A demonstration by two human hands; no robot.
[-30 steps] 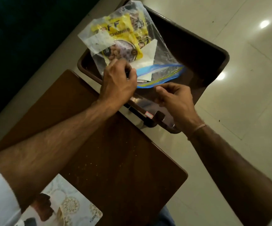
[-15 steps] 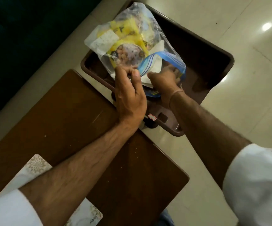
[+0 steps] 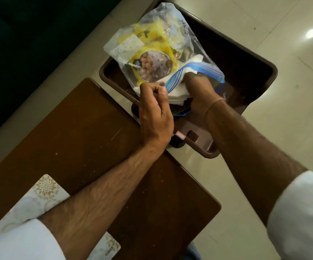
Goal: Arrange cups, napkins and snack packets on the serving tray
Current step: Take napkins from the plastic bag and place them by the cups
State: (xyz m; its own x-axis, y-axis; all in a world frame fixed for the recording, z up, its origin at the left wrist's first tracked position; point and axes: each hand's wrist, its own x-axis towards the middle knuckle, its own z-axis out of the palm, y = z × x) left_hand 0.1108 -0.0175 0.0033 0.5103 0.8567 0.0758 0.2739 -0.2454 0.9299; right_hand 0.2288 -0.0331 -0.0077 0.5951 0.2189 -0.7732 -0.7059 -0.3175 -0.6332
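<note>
A clear zip bag (image 3: 172,34) with a blue seal strip lies over the near left part of the dark brown serving tray (image 3: 249,59). Inside it are a yellow snack packet (image 3: 152,53) and white napkins (image 3: 178,94). My left hand (image 3: 154,113) pinches the bag's open edge at the blue strip. My right hand (image 3: 200,91) reaches into the bag's mouth, its fingers closed around the stack of napkins. No cups are in view.
A brown wooden table (image 3: 88,147) sits below my forearms, its far corner meeting the tray. A white patterned card (image 3: 45,188) lies on its near left part. Pale floor tiles (image 3: 292,109) surround the tray on the right; a dark area fills the upper left.
My right hand moved from the tray's near rim up into the bag's mouth and closed on the napkins. My left hand shifted right along the bag's edge.
</note>
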